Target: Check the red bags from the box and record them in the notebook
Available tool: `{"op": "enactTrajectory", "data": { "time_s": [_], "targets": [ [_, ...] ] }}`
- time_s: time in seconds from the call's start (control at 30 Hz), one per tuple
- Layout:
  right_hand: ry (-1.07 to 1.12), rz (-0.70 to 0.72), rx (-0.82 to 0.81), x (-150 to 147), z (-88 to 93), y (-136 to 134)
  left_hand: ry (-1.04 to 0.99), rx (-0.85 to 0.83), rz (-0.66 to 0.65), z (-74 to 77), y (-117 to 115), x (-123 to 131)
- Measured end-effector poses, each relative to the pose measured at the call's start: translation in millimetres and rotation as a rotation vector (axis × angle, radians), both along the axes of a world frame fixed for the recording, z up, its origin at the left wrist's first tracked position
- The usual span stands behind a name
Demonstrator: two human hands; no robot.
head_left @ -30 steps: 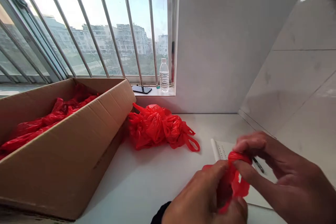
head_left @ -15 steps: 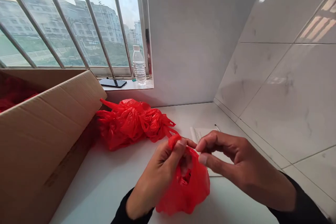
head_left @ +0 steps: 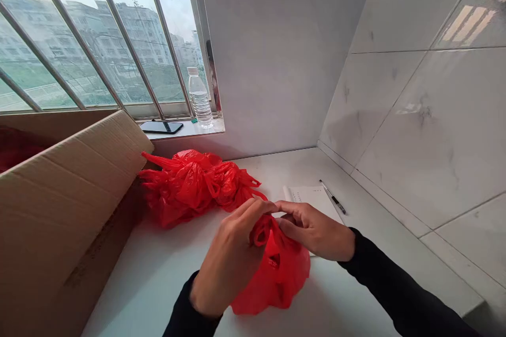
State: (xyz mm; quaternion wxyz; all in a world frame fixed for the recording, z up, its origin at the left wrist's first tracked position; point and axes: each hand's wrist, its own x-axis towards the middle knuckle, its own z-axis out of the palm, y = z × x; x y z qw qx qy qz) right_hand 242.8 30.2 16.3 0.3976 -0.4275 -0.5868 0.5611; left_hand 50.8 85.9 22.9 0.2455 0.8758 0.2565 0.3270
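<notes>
In the head view, the thin red plastic bag with loop handles (head_left: pixel 272 287) lies between the two bare hands, its gathered neck uppermost and its rounded body sagging below, towards the wearer. The neck-to-base line runs roughly away from the fingers and down, with a small loop of film turned out on the left side of the neck. The left hand (head_left: pixel 231 253) is nearer the bulk, covering its left flank, its fingers bent over the neck; the right hand (head_left: pixel 316 229) comes in from the right and pinches the film at the neck between thumb and forefinger. The two forefingers meet above it. The left thumb is hidden, so its exact grip is hard to tell. Behind the left hand, a crumpled heap of glossy red plastic bags (head_left: pixel 190 187) lies on the smooth white tabletop (head_left: pixel 166 274), beside the large brown cardboard box (head_left: pixel 67 195).
</notes>
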Motion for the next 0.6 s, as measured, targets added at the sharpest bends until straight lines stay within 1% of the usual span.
{"op": "enactTrajectory", "data": {
  "time_s": [0.03, 0.1, 0.17, 0.23, 0.33, 0.4, 0.47, 0.6],
  "targets": [
    [0.032, 0.015, -0.008, 0, -0.5, 1, 0.005, 0.016, -0.014, -1.4, 1, 0],
    [0.028, -0.038, 0.017, 1, 0.6, 1, 0.001, 0.033, -0.065, -2.4, 2, -1],
    [-0.038, -0.11, 0.057, 1, 3.6, -1, -0.002, 0.03, -0.145, -1.6, 4, -4],
    [-0.13, -0.165, 0.096, 2, 6.9, -4, 0.037, 0.001, -0.21, 0.5, 4, -6],
    [-0.276, -0.251, 0.159, 1, 9.2, -8, 0.114, -0.05, -0.265, 3.6, 4, -8],
    [-0.333, -0.301, 0.19, 0, 8.5, -10, 0.131, -0.061, -0.289, 4.3, 4, -9],
    [-0.374, -0.34, 0.212, -2, 6.9, -12, 0.128, -0.042, -0.288, 3.7, 4, -9],
    [-0.477, -0.426, 0.285, -5, 4.4, -15, 0.092, 0.048, -0.161, 2.6, 8, -11]
  ]
}}
